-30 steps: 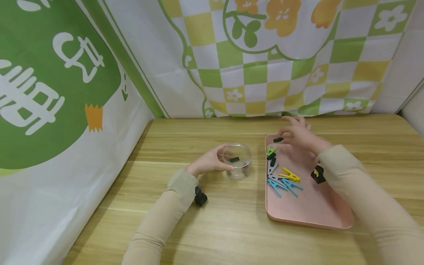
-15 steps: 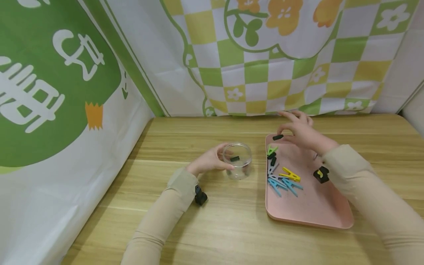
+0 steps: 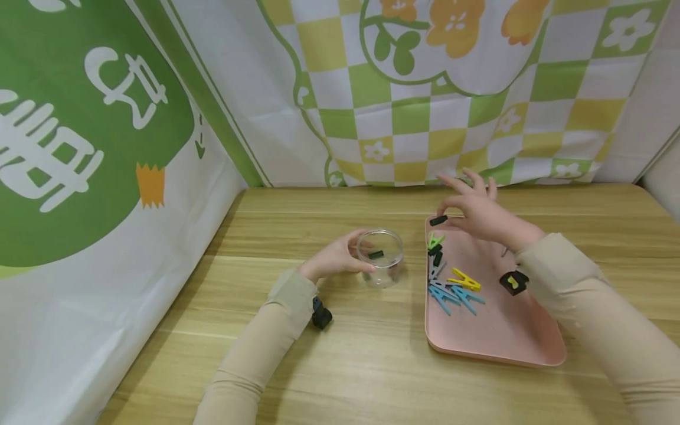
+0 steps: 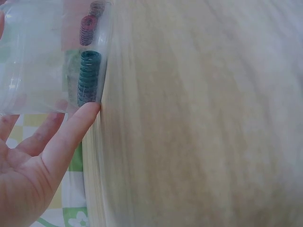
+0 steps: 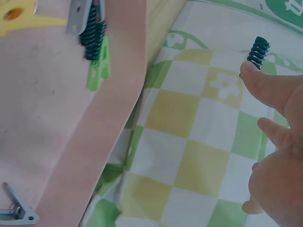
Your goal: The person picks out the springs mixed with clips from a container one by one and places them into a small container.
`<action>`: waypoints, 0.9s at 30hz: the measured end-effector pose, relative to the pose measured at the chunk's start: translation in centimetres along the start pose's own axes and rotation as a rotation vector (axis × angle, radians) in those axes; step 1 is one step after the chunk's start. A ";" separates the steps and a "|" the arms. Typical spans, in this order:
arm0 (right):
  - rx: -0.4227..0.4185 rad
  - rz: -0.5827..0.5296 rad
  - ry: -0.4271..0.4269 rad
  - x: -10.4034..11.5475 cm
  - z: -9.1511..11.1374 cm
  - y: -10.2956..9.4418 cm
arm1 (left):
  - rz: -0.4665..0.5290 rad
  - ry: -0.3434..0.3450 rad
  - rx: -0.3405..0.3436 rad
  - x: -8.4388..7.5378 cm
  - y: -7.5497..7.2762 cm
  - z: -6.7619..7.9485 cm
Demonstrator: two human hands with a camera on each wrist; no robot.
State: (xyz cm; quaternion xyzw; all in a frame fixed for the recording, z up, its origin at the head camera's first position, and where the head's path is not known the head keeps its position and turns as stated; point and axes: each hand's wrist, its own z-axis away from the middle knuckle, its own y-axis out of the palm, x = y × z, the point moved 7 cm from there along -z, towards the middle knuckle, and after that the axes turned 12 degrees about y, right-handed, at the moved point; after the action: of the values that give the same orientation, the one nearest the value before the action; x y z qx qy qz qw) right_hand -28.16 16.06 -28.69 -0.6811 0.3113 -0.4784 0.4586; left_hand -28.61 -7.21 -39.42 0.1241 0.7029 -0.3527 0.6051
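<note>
My left hand grips a clear round jar by its side on the table. Inside the jar lie a dark green spring, a red spring and another coil partly cut off at the left wrist view's top. With thumb and index finger, my right hand pinches a dark green coil spring above the far left corner of the pink tray; its other fingers are spread. More dark springs lie along the tray's left side among clothespins.
Within the tray are a yellow clothespin, blue clothespins, grey ones, and a light green clothespin. A metal clip shows in the right wrist view. A patterned cloth hangs behind the table.
The right hand has shifted slightly left and up with the pinched spring, and its free fingers have spread. The left hand and the jar have stayed put.
</note>
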 end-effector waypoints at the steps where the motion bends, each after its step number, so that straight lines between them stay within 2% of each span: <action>1: -0.003 -0.003 -0.006 0.2 0.0 -0.1 | -0.002 0.000 0.000 0.0 0.0 0.0; 16: -0.015 0.034 -0.079 3.6 0.0 0.4 | -0.020 -0.002 0.007 0.1 0.0 -0.1; 20: 0.001 0.037 -0.076 4.2 -0.3 0.8 | -0.024 -0.002 0.000 0.1 -0.1 -0.1; 27: -0.026 0.053 -0.063 5.0 -0.8 1.5 | -0.008 0.004 -0.002 0.0 -0.1 -0.1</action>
State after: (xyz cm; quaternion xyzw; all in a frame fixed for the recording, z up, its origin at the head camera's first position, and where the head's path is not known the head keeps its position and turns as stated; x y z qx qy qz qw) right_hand -27.12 10.91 -28.16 -0.6934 0.3209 -0.4402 0.4717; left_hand -28.74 -7.21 -39.43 0.1213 0.7051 -0.3541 0.6023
